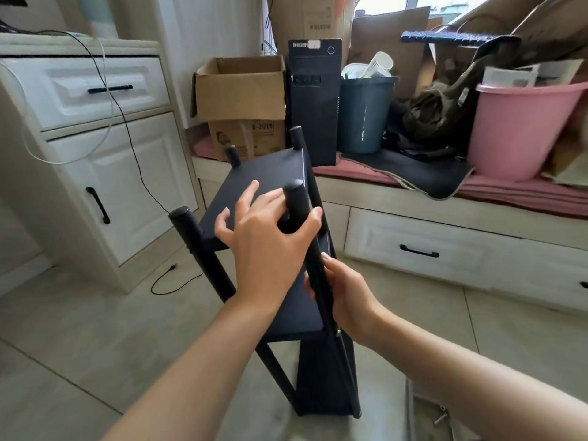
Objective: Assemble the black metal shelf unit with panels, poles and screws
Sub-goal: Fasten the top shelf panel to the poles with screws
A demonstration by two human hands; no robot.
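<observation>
Head view: the black shelf unit [286, 249] stood on the tiled floor [79, 329] at the centre of the frame, leaning a little toward twelve o'clock. It looked largely built. A top panel [264, 176], a middle panel [305, 307] and a lower part near six o'clock were all joined by poles, and four short pole ends rose above the top panel.

The left hand [267, 246] reached over the near right corner of the top panel. Its fingers were spread and its thumb hooked round the pole end [296, 198] there, a loose grip on the pole and not a tight one. The right hand [343, 297], at about four o'clock from the left, wrapped its fingers round the long right pole [321, 275] between the top and middle panels, a firm grip holding that pole.

A few loose metal fittings [442, 415] lay on the floor at five o'clock. I could not tell whether they were spare screws.

Judging by this, the frame was assembled, and what remained was likely tightening or checking the joints; whether another panel belonged on the pole ends could not be told.
</observation>
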